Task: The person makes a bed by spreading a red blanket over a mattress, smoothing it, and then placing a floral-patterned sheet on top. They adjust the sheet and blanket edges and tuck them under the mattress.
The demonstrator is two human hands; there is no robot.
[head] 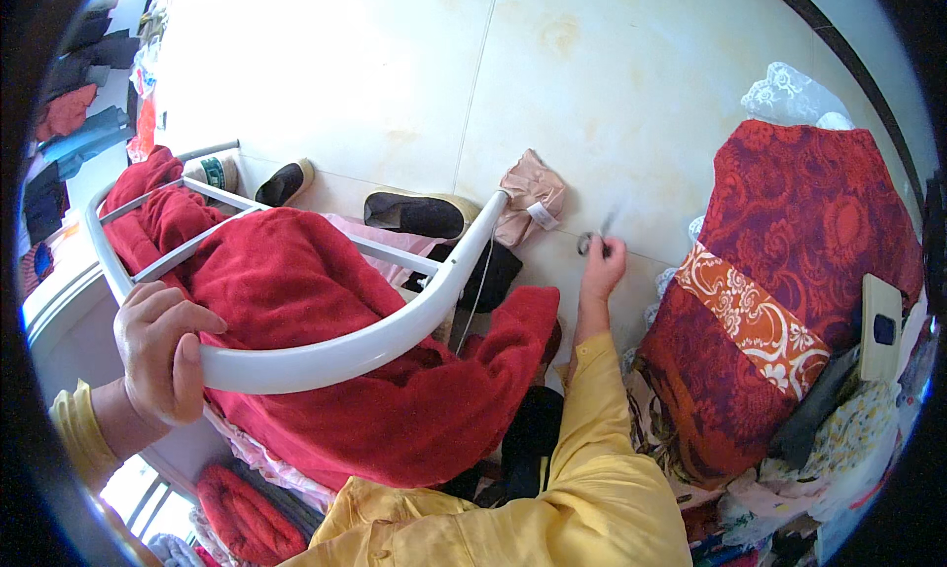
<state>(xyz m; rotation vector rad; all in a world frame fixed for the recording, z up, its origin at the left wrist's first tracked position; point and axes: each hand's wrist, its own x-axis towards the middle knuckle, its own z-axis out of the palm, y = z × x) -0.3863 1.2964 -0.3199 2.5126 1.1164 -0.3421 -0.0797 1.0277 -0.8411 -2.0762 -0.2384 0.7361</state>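
My left hand (166,352) grips the curved bar of a white tubular metal frame (355,363) with thin grey crossbars. A red knit garment (274,278) drapes through and under this frame. Out over the tiled floor, my right hand (604,267) holds a small dark-handled tool (592,245), possibly scissors. Its pointed end is blurred by motion. A thin white cord (477,293) hangs by the frame's right end. Just beyond that end is a crumpled beige-pink cloth (529,190) with a white tag, left of my right hand.
Black-lined slip-on shoes (414,213) stand on the pale tiles (592,86) behind the frame. At right, a red patterned cloth (799,190) covers something bulky, with a phone-like object (880,330) at its edge. Lower left lies a rolled red fabric (248,519).
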